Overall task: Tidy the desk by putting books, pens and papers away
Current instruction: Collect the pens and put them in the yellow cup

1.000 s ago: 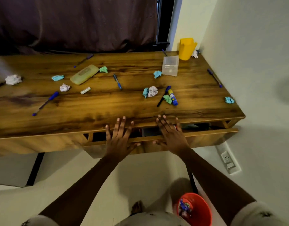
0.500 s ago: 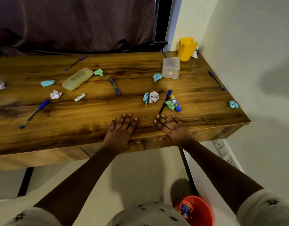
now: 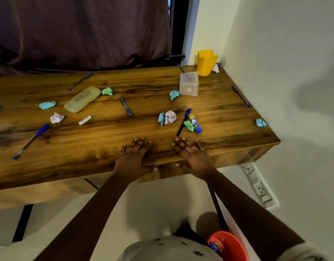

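Observation:
My left hand (image 3: 131, 157) and my right hand (image 3: 192, 155) lie flat, fingers spread, on the front edge of the wooden desk (image 3: 106, 147), thumbs on the shut drawer front (image 3: 162, 173). Both hold nothing. Just beyond my right hand lie a black-and-blue pen (image 3: 183, 122), a green paper ball (image 3: 188, 125) and a glue stick (image 3: 195, 123). Several blue pens are scattered: one at the left (image 3: 31, 141), one mid-desk (image 3: 125, 106), one at the back left (image 3: 81, 81), one by the right wall (image 3: 241, 96). Crumpled papers (image 3: 167, 118) and a yellowish pencil case (image 3: 82, 99) lie about.
A yellow cup (image 3: 206, 62) and a clear plastic box (image 3: 188, 83) stand at the back right. A small white tube (image 3: 84, 120) lies mid-left. An orange bucket (image 3: 230, 245) sits on the floor at my right. The wall with sockets (image 3: 260, 189) bounds the right side.
The drawer, open a second ago, has been pushed shut by both hands. My hands now rest on the desk's front edge.

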### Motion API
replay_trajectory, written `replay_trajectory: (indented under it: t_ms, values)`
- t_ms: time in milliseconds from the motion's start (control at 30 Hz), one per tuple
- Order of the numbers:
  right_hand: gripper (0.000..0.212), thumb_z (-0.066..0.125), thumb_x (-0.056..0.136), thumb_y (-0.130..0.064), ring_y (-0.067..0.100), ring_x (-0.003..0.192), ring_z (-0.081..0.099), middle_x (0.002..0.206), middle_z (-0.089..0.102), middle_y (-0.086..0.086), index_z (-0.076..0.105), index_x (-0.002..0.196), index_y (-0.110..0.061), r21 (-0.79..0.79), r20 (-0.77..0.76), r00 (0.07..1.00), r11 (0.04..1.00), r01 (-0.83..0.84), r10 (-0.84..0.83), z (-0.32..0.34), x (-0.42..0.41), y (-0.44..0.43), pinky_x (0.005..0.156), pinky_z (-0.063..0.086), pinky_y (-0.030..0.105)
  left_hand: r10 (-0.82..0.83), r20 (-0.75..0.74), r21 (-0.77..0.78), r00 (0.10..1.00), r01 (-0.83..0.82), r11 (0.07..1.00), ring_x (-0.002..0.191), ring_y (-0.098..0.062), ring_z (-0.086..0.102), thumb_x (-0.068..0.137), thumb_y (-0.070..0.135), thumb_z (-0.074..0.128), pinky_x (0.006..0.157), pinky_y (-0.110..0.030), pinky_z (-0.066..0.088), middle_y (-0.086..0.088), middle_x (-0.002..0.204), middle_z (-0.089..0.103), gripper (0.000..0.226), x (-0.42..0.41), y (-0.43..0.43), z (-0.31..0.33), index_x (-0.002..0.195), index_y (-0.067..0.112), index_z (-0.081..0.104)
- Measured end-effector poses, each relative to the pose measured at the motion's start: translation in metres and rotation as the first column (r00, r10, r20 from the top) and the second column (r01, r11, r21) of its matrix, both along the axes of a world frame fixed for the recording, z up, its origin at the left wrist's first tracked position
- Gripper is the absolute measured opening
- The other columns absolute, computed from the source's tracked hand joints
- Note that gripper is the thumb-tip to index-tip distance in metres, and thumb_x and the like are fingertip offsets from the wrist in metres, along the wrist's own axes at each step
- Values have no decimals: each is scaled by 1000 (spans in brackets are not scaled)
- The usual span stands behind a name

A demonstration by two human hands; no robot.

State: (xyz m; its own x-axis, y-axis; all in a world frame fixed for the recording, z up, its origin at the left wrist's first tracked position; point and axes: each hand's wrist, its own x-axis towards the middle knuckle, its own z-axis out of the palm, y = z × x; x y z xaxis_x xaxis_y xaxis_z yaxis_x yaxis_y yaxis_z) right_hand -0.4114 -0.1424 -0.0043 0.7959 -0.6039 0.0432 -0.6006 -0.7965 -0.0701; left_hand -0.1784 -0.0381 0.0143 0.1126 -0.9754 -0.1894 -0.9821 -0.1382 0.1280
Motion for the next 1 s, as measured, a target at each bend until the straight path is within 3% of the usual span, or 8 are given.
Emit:
replay_trajectory:
  t_ms: [67, 133, 233, 367, 533, 633, 833, 1000]
  values:
    - [68, 33, 83, -68, 13, 135, 38, 145, 43, -5, 46, 137, -27, 253, 193, 976, 966, 46, -97, 9, -3, -2, 115, 25, 41, 47, -70, 54, 996, -43, 998, 146, -21, 12, 70, 81, 47, 118, -44, 14, 1, 159, 13, 97, -4, -8, 19, 149, 33, 17]
    - [57, 50, 84, -60, 17, 118, 55, 129, 60, 0, 60, 123, -21, 379, 370, 892, 919, 110, -259, 26, -15, -11, 102, 43, 36, 64, -139, 6, 988, -64, 998, 138, -20, 31, 70, 82, 45, 113, -41, 26, 2, 152, 32, 89, -12, -23, 35, 144, 33, 31]
    - [31, 63, 88, -27, 26, 108, 59, 117, 65, 9, 65, 116, -13, 292, 470, 783, 909, 297, -407, 51, -41, -38, 92, 42, 30, 27, -231, -159, 973, -65, 985, 128, -18, 44, 80, 73, 46, 104, -35, 35, 2, 141, 48, 72, -37, -56, 50, 137, 29, 45]
    - [33, 55, 92, -29, 30, 108, 57, 119, 62, 13, 62, 118, -9, 264, 407, 673, 785, 560, -617, 70, -83, -109, 92, 42, 34, -135, -332, -350, 934, 11, 937, 120, -15, 51, 85, 58, 51, 98, -29, 36, 4, 129, 59, 51, -87, -126, 59, 125, 27, 58]
    - [29, 48, 94, -26, 30, 97, 59, 111, 63, 14, 60, 112, -7, 223, 264, 631, 682, 696, -730, 76, -108, -200, 81, 46, 32, -231, -171, -181, 958, 200, 963, 132, -21, 38, 94, 42, 46, 110, -38, 23, 1, 145, 42, 44, -145, -235, 52, 135, 27, 46]
    - [36, 38, 97, -28, 30, 107, 53, 130, 49, 14, 46, 128, -12, 189, 61, 694, 691, 698, -717, 70, -106, -242, 88, 49, 41, -158, -46, 1, 986, 159, 987, 138, -29, 27, 95, 42, 39, 113, -51, 19, -9, 152, 28, 50, -164, -287, 37, 141, 22, 33]
    - [41, 32, 99, -13, 31, 125, 39, 138, 42, 16, 32, 139, -5, 78, -110, 737, 734, 675, -666, 55, -102, -278, 94, 45, 38, -57, -127, 12, 990, 59, 998, 146, -26, -11, 94, 61, 18, 116, -52, -3, -2, 160, -11, 66, -166, -315, 6, 150, 34, -6]
    - [49, 42, 97, -13, 31, 128, 38, 140, 41, 15, 27, 143, -7, 85, -172, 786, 786, 612, -593, 58, -103, -273, 105, 36, 37, -68, -139, 49, 988, 76, 996, 144, -23, -20, 93, 64, 16, 113, -50, -11, 1, 157, -21, 68, -161, -320, 0, 148, 37, -14]
